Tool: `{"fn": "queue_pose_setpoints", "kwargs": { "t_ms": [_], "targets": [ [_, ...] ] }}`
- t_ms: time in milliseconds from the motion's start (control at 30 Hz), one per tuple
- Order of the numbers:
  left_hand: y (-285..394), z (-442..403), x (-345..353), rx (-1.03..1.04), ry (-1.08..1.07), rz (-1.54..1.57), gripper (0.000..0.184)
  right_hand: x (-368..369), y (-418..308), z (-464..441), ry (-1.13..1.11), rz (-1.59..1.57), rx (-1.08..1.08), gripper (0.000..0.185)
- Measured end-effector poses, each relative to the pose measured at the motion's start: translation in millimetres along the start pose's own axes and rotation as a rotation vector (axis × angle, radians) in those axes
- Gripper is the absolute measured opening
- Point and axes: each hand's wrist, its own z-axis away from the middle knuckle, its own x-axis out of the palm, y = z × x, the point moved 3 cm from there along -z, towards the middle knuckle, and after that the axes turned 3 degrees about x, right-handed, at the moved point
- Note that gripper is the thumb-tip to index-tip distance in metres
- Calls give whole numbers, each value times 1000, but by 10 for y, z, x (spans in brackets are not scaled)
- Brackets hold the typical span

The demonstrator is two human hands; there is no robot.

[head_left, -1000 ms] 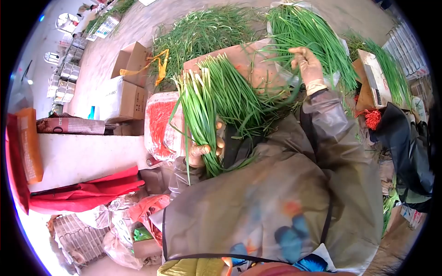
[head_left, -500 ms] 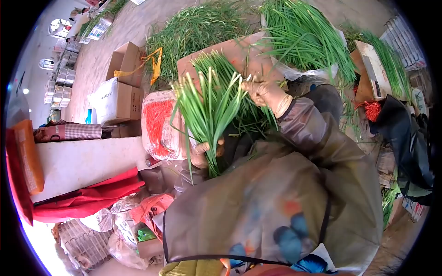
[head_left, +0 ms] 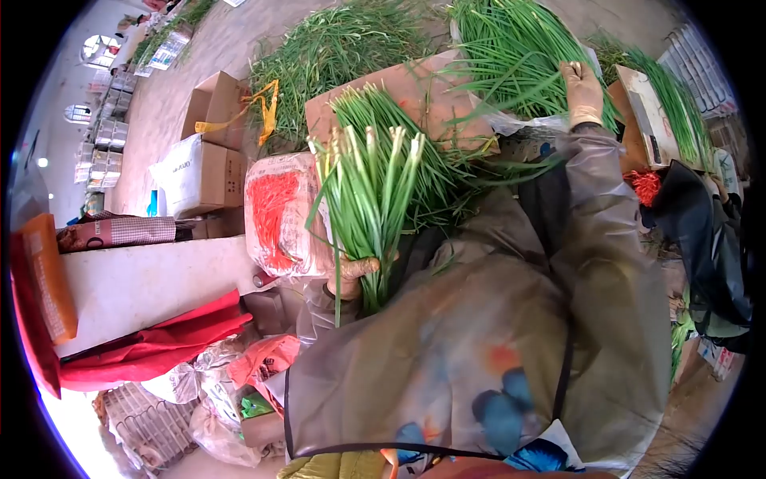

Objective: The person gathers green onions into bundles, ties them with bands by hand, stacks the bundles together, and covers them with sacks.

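My left hand (head_left: 356, 271), in a thin glove, is wrapped round the lower part of a bunch of chives (head_left: 371, 199). The bunch stands upright with its pale cut ends at the top and green leaves hanging below. Stretched out to the far right, my gloved right hand (head_left: 584, 94) is at the edge of a large pile of chives (head_left: 511, 60). Its fingers are curled down and pressed together on the leaves, their tips partly hidden. Just behind the held bunch, another heap of chives (head_left: 415, 144) lies against a cardboard sheet (head_left: 459, 120).
Red ties (head_left: 271, 211) lie on a wrapped package beside my left hand. Further left stand an open cardboard box (head_left: 214, 172) and a white tabletop (head_left: 159, 275). Loose greens (head_left: 335, 48) are heaped at the back. A white-edged box (head_left: 648, 112) stands right of my right hand.
My right hand has left the top of the held bunch and moved right and away to the large pile. My left hand still holds the bunch, nearly in place.
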Motion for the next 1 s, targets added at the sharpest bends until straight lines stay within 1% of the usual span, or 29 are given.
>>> {"fn": "queue_pose_setpoints", "kwargs": {
  "t_ms": [33, 67, 100, 133, 167, 200, 233, 267, 300, 333, 367, 400, 467, 500, 533, 567, 600, 633, 667, 700, 733, 767, 800, 867, 900, 933, 1000],
  "targets": [
    [-104, 14, -88, -15, -26, 84, 59, -30, -49, 27, -70, 115, -50, 20],
    [-149, 37, -155, -45, 35, 104, 59, 97, -59, 105, -193, -93, -201, 20],
    [-162, 29, -189, -66, 18, 105, 59, 221, -78, 243, -317, -300, -346, 20],
    [-107, 5, -145, -89, -1, 105, 58, 285, -393, 603, -681, -400, -56, 21],
    [-71, -20, -92, -90, -7, 103, 58, 451, -492, 861, -762, -320, -162, 27],
    [-44, -47, -22, -80, -37, 84, 52, 578, -467, 1031, -795, -269, -215, 39],
    [-33, -58, 24, -70, -63, 66, 46, 558, -697, 1201, -706, -155, -273, 54],
    [-35, -58, 39, -73, -64, 65, 46, 611, -809, 1326, -722, -246, -207, 57],
    [-32, -61, 47, -71, -68, 14, 46, 713, -842, 1449, -848, -406, -97, 56],
    [-27, -67, 57, -68, -72, -38, 46, 875, -885, 1588, -864, -523, -77, 49],
    [-20, -67, 88, -73, -73, -43, 46, 949, -927, 1692, -934, -566, -37, 45],
    [-4, -77, 137, -82, -42, -15, 51, 980, -992, 1795, -1001, -609, 4, 41],
    [9, -86, 242, -91, 28, 49, 64, 965, -1055, 1900, -896, -773, 43, 30],
    [14, -65, 263, -94, 56, 81, 70, 1003, -1020, 1922, -913, -803, 97, 21],
    [-29, -45, 253, -93, 63, 83, 70, 978, -997, 1961, -874, -841, 169, 14],
    [-67, -30, 206, 1, 136, 138, 74, 967, -977, 2000, -888, -948, 277, 12],
    [-54, -26, 195, 29, 168, 160, 77, 955, -944, 2018, -897, -1052, 388, 10],
    [-41, -24, 184, 59, 200, 182, 80, 914, -917, 2021, -987, -1029, 505, 9],
    [-28, -21, 173, 89, 231, 203, 83, 947, -909, 2033, -988, -1026, 510, 9],
    [-45, -39, 182, 29, 113, 287, 76, 995, -886, 2027, -945, -1029, 446, 10],
    [-34, -46, 202, -3, 66, 311, 75, 1042, -850, 2013, -900, -1030, 382, 11],
    [-24, -52, 222, -35, 19, 333, 76, 1104, -766, 2001, -925, -1016, 385, 12],
    [-14, -56, 243, -69, -28, 353, 76, 987, -780, 1971, -1009, -888, 476, 13],
    [-18, -56, 233, -26, 26, 310, 78, 1058, -707, 2014, -951, -948, 564, 14],
    [-27, -49, 216, -24, 47, 295, 79, 1065, -694, 2022, -954, -948, 568, 14],
    [-37, -41, 199, -21, 69, 280, 81, 1073, -678, 2040, -1000, -995, 585, 15],
    [-49, -50, 181, -74, 25, 338, 81, 1064, -674, 2057, -1052, -1045, 603, 16]
  ]
}}
